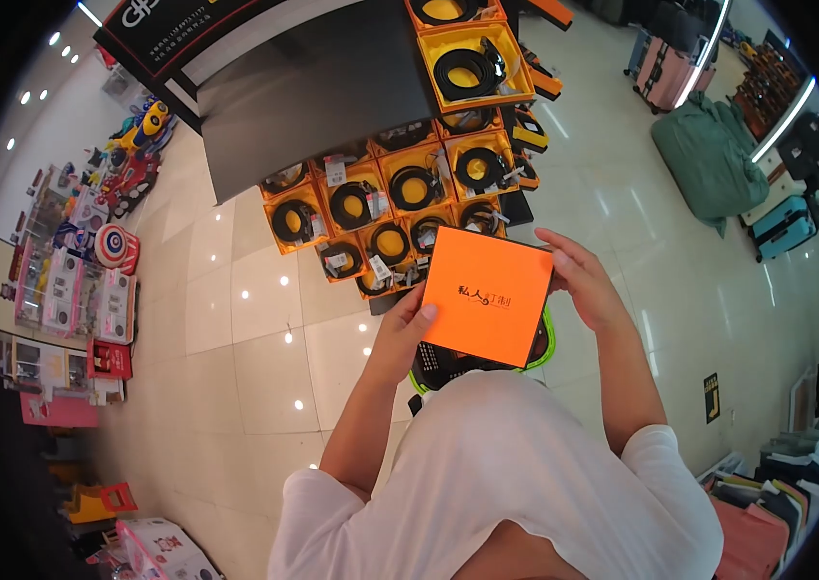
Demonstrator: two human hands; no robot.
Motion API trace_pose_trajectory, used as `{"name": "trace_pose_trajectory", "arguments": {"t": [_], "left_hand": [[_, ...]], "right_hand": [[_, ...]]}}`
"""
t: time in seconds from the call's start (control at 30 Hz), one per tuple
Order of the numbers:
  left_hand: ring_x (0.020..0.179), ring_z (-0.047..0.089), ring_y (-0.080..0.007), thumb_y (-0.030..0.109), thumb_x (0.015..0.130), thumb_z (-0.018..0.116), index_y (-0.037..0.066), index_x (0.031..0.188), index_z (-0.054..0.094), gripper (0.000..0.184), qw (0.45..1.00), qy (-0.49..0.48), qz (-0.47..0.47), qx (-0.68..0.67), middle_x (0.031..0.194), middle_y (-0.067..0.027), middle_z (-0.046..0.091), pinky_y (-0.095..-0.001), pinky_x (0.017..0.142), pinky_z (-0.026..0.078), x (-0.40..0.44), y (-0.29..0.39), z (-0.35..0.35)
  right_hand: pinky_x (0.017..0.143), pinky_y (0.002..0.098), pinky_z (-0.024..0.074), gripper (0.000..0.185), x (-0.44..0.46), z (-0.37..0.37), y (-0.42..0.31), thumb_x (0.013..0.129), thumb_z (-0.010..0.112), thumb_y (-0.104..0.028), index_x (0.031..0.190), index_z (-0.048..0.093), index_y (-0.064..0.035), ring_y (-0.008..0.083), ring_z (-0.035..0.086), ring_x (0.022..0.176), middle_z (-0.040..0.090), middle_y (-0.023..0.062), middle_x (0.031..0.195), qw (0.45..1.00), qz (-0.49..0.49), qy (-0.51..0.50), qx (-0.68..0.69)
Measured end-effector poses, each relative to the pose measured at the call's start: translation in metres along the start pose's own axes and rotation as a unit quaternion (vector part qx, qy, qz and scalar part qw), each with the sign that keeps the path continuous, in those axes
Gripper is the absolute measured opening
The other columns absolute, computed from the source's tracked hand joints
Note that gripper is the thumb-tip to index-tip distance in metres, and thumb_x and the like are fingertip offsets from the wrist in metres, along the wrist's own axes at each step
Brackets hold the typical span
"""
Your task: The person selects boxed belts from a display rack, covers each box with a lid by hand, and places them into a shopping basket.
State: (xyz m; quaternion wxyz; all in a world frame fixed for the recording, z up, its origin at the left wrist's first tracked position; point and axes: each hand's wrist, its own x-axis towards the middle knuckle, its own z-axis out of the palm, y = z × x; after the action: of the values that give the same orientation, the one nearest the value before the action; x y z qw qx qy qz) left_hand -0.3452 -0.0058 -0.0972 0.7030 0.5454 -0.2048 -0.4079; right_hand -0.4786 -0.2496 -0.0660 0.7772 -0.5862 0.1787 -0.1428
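Note:
An orange square box (488, 314) with dark lettering on its lid is held level in front of my body. My left hand (403, 327) grips its left side, thumb on the lid's edge. At the upper right corner my right hand (578, 275) rests against the side, with its fingers stretched along the edge. Just beyond the box, open orange boxes with coiled black belts (413, 188) stand in rows, some with white tags. Another open box (475, 72) with a belt lies higher up, beside a dark tabletop (317, 97).
Below the held box is a black basket with a green rim (546, 340). Toy boxes (71, 290) line the left side. A green covered bundle (709, 159), a blue suitcase (784, 228) and a pink suitcase (665, 72) stand at the right on the tiled floor.

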Motion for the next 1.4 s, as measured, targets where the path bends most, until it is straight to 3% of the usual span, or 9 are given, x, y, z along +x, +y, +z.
{"name": "trace_pose_trajectory", "arguments": {"t": [0.43,0.53,0.67,0.77,1.07,1.13,1.27,1.37,1.4], "left_hand": [[0.121,0.047,-0.0181,0.031,0.088,0.064,-0.003,0.135,0.039,0.063,0.992,-0.022,-0.125,-0.009,0.130,-0.0100,0.051,-0.0320,0.104,0.035,-0.024,-0.040,-0.029],[0.124,0.045,-0.0196,0.032,0.087,0.065,-0.002,0.138,0.035,0.067,0.982,-0.022,-0.187,0.003,0.132,-0.0107,0.050,-0.0337,0.105,0.034,-0.032,-0.046,-0.038],[0.118,0.050,-0.0202,0.024,0.085,0.068,-0.003,0.132,0.041,0.061,0.983,-0.007,-0.179,-0.031,0.128,-0.0113,0.053,-0.0321,0.102,0.038,-0.036,-0.073,-0.063],[0.107,0.056,-0.0173,0.032,0.085,0.068,0.001,0.124,0.048,0.053,0.978,0.033,-0.204,-0.029,0.120,-0.0078,0.058,-0.0331,0.092,0.045,-0.035,-0.105,-0.081],[0.089,0.059,-0.0168,0.043,0.085,0.066,0.003,0.117,0.050,0.053,0.898,0.185,-0.394,0.060,0.102,-0.0050,0.058,-0.0343,0.079,0.049,-0.020,-0.240,-0.158],[0.087,0.059,-0.0164,0.043,0.086,0.066,0.004,0.115,0.050,0.051,0.887,0.192,-0.416,0.064,0.101,-0.0049,0.059,-0.0341,0.078,0.050,-0.013,-0.274,-0.165],[0.079,0.058,-0.0132,0.042,0.087,0.065,0.007,0.110,0.053,0.044,0.863,0.211,-0.455,0.056,0.094,-0.0023,0.060,-0.0315,0.072,0.050,0.016,-0.350,-0.169],[0.074,0.057,-0.0102,0.039,0.087,0.065,0.010,0.109,0.054,0.038,0.857,0.203,-0.465,0.087,0.089,0.0011,0.060,-0.0285,0.064,0.048,0.044,-0.425,-0.179],[0.074,0.057,-0.0102,0.039,0.087,0.065,0.010,0.109,0.054,0.038,0.853,0.203,-0.473,0.087,0.089,0.0011,0.060,-0.0285,0.064,0.048,0.055,-0.450,-0.183]], "right_hand": [[0.078,0.0256,0.0475,0.030,0.018,0.023,0.054,0.092,0.060,-0.021,0.111,0.061,0.0024,0.0115,0.059,0.087,0.064,0.0055,0.095,0.998,-0.003,0.022,-0.065],[0.081,0.0259,0.0470,0.030,0.011,0.033,0.062,0.091,0.061,-0.022,0.110,0.062,0.0019,0.0119,0.058,0.090,0.064,0.0060,0.098,0.994,0.073,0.029,-0.079],[0.081,0.0270,0.0467,0.046,0.011,0.037,0.111,0.094,0.055,-0.034,0.126,0.054,-0.0012,0.0116,0.057,0.092,0.060,0.0054,0.111,0.993,0.081,0.058,-0.060],[0.080,0.0271,0.0475,0.054,-0.004,0.023,0.150,0.095,0.051,-0.042,0.132,0.047,-0.0020,0.0118,0.057,0.087,0.058,0.0057,0.115,0.986,0.131,0.103,-0.001],[0.073,0.0258,0.0477,0.050,-0.103,-0.038,0.270,0.091,0.055,-0.040,0.119,0.057,0.0007,0.0120,0.056,0.077,0.061,0.0063,0.098,0.901,0.361,0.219,-0.098],[0.074,0.0298,0.0488,0.046,-0.123,-0.046,0.299,0.090,0.054,-0.037,0.117,0.058,0.0000,0.0201,0.061,0.079,0.064,0.0105,0.093,0.873,0.419,0.190,-0.163],[0.076,0.0323,0.0493,0.046,-0.155,-0.062,0.364,0.089,0.056,-0.034,0.122,0.055,-0.0005,0.0209,0.062,0.084,0.064,0.0092,0.098,0.845,0.437,0.135,-0.276],[0.083,0.0391,0.0490,0.051,-0.161,-0.066,0.395,0.086,0.057,-0.036,0.125,0.053,-0.0030,0.0333,0.063,0.093,0.066,0.0147,0.099,0.804,0.431,0.076,-0.403],[0.087,0.0416,0.0475,0.053,-0.155,-0.069,0.404,0.084,0.058,-0.037,0.126,0.052,-0.0042,0.0362,0.059,0.100,0.062,0.0173,0.109,0.759,0.497,0.016,-0.420]]}}
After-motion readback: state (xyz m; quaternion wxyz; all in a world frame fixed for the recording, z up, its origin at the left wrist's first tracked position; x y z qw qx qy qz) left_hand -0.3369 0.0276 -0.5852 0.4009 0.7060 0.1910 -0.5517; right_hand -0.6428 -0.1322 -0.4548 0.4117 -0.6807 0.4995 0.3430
